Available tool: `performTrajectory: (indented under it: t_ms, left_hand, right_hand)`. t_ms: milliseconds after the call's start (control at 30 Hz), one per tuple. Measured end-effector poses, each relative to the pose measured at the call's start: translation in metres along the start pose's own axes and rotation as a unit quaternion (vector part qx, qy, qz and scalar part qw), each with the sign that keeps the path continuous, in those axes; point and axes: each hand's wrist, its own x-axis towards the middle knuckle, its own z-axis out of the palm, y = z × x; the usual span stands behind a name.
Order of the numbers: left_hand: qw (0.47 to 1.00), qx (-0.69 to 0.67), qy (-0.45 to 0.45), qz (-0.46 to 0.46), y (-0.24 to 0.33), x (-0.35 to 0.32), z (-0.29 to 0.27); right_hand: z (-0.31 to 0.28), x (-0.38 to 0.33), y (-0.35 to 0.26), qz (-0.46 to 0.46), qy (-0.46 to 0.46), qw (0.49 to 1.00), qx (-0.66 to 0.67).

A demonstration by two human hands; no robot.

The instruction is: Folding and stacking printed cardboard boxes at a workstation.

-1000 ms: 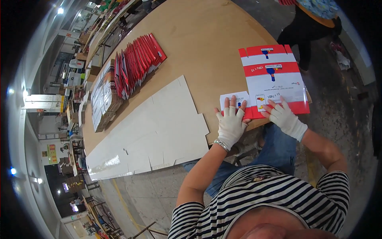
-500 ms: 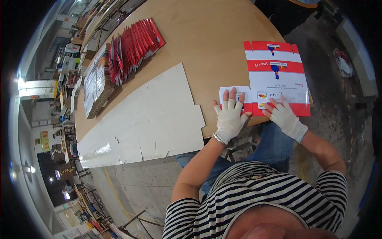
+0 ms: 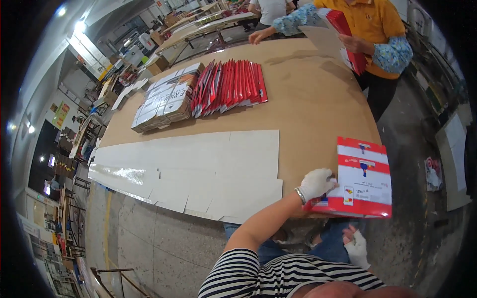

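Note:
A flat red and white carton (image 3: 367, 186) with printed figures lies at the near right corner of the table. My left hand (image 3: 316, 184), in a white fingerless glove, is at the carton's narrow left flap, its fingers bent and closed on the edge there. The fingertips are partly hidden by the hand itself. My right hand (image 3: 356, 246), gloved the same way, hangs below the table edge beside my leg. It touches nothing I can see, and its fingers are loosely apart.
White cardboard sheets (image 3: 213, 164) cover the near left of the brown table (image 3: 303, 89). Behind them stand a strapped cardboard bundle (image 3: 166, 99) and a fanned row of red folded cartons (image 3: 231, 87). Across the table, a person in orange (image 3: 370, 25) holds red cartons (image 3: 348, 42).
My right hand has left the carton and dropped below the table edge. My left hand has gone from flat to bent fingers. The view has tilted up, showing the other person.

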Motion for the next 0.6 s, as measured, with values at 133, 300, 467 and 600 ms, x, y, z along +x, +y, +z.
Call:
performTrajectory:
  t_ms: [133, 300, 467, 600]
  left_hand:
    - [0.962, -0.246, -0.079, 0.093, -0.026, -0.046, 0.007]
    - [0.975, -0.167, 0.124, 0.077, -0.020, -0.088, -0.031]
    - [0.962, 0.183, 0.194, -0.067, -0.137, -0.159, -0.091]
    - [0.926, 0.303, 0.149, -0.167, -0.173, -0.205, -0.112]
  right_hand:
    - [0.082, 0.018, -0.066, 0.206, 0.035, 0.904, 0.372]
    - [0.072, 0.124, -0.078, -0.022, 0.020, 0.998, 0.051]
    - [0.012, 0.246, -0.152, -0.046, 0.004, 0.987, -0.157]
    - [0.011, 0.366, -0.175, -0.056, -0.073, 0.960, -0.264]
